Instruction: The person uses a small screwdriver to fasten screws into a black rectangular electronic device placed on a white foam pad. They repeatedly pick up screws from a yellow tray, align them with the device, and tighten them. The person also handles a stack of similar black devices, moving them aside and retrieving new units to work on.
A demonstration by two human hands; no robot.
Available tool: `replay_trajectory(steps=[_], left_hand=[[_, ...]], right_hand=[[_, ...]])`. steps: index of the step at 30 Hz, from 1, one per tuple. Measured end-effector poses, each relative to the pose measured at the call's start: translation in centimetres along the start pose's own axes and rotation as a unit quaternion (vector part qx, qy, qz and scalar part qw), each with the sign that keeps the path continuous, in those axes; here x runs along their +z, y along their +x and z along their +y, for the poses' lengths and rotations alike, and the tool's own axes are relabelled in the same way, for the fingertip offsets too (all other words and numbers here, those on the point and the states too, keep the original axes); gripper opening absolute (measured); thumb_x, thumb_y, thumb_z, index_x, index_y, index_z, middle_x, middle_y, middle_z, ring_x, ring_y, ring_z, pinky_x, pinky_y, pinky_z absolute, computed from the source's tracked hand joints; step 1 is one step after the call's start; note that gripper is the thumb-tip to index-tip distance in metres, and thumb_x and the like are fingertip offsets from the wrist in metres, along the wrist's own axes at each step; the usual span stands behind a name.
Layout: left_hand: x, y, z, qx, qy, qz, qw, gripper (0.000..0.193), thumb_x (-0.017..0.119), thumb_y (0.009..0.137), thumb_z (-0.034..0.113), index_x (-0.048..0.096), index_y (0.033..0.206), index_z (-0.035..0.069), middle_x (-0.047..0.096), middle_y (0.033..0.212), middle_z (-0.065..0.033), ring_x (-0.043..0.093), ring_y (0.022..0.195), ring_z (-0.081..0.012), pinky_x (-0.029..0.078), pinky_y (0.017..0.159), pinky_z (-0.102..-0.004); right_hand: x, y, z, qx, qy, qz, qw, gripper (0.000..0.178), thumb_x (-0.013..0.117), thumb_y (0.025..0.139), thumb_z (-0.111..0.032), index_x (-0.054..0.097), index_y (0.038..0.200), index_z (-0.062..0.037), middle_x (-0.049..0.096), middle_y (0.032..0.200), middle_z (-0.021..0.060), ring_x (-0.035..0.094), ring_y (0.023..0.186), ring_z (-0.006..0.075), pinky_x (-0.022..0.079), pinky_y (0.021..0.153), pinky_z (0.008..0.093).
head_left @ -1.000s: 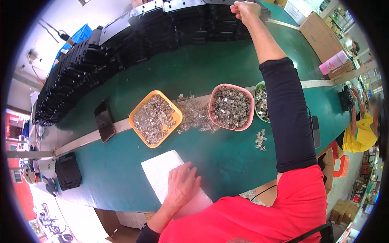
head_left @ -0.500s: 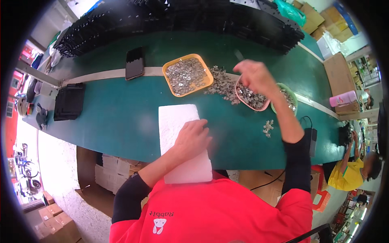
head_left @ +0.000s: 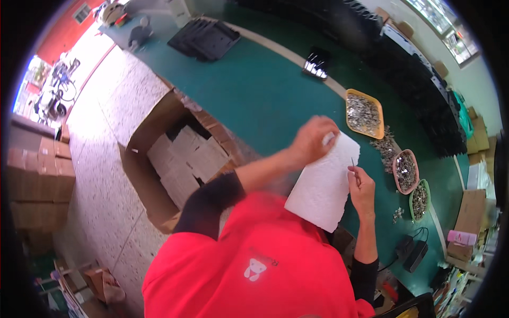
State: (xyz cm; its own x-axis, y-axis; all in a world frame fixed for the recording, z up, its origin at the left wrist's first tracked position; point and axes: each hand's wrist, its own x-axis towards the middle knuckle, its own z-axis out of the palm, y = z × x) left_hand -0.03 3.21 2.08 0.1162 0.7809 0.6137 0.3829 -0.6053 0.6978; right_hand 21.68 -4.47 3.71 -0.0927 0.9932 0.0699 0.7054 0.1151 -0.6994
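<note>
A white slab point(head_left: 324, 183), perhaps foam, lies tilted at the near table edge against my red shirt. My left hand point(head_left: 314, 140) is at its far left corner, fingers curled and slightly blurred; a bit of white shows between them, and I cannot make out whether it is the slab or something held. At the slab's right edge, my right hand point(head_left: 362, 192) is closed in a pinch on a thin metal tool point(head_left: 352, 161), its tip pointing up over the slab. Beyond stand a yellow tray point(head_left: 380, 130), a pink tray point(head_left: 417, 183) and a green tray point(head_left: 427, 197), all holding small metal pieces.
Loose metal pieces point(head_left: 386, 150) lie between the yellow and pink trays. A phone point(head_left: 316, 62), black plastic parts point(head_left: 205, 40) and a black power adapter point(head_left: 415, 256) rest on the green table point(head_left: 254, 100). Stacked black parts line the back. An open carton point(head_left: 139, 180) stands on the floor at left.
My right hand has come back from above the pink tray to the slab. The left hand has moved from the slab's middle to its far corner. The view has turned left.
</note>
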Motion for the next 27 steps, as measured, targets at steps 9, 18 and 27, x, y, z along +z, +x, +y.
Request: replay_trajectory(steps=[9,18,27], left_hand=[[-22.6,6.2,-20.1,-0.389,0.146,0.296,0.86,0.042,0.07,0.08,0.032,0.058,0.092,-0.006,0.066,0.081,-0.0168,0.066,0.072,-0.0282,0.055,0.067,-0.04],[-26.8,9.7,-21.8,-0.543,0.186,0.266,0.774,0.08,0.077,0.072,0.053,0.05,0.108,-0.013,0.069,0.083,-0.0158,0.068,0.053,-0.0207,0.058,0.052,-0.0299],[-28.4,10.0,-23.7,-0.517,0.281,0.284,0.757,0.116,0.082,0.06,0.06,0.03,0.131,-0.017,0.043,0.133,-0.033,0.05,0.122,-0.0388,0.044,0.099,-0.0464]], right_hand=[[3.0,-0.9,-1.0,-0.109,-0.171,0.102,0.974,0.019,0.061,0.088,-0.009,0.062,0.106,-0.0025,0.065,0.08,0.0164,0.063,0.066,0.0316,0.049,0.061,0.0401],[3.4,-0.9,-1.2,-0.072,-0.157,0.13,0.976,0.015,0.062,0.088,-0.009,0.063,0.102,-0.0023,0.059,0.067,0.0123,0.056,0.055,0.0257,0.045,0.054,0.0377],[3.1,-1.0,-1.4,-0.024,-0.155,0.11,0.981,0.016,0.062,0.088,-0.01,0.064,0.102,-0.0037,0.067,0.079,0.0128,0.063,0.062,0.0269,0.05,0.058,0.0372]])
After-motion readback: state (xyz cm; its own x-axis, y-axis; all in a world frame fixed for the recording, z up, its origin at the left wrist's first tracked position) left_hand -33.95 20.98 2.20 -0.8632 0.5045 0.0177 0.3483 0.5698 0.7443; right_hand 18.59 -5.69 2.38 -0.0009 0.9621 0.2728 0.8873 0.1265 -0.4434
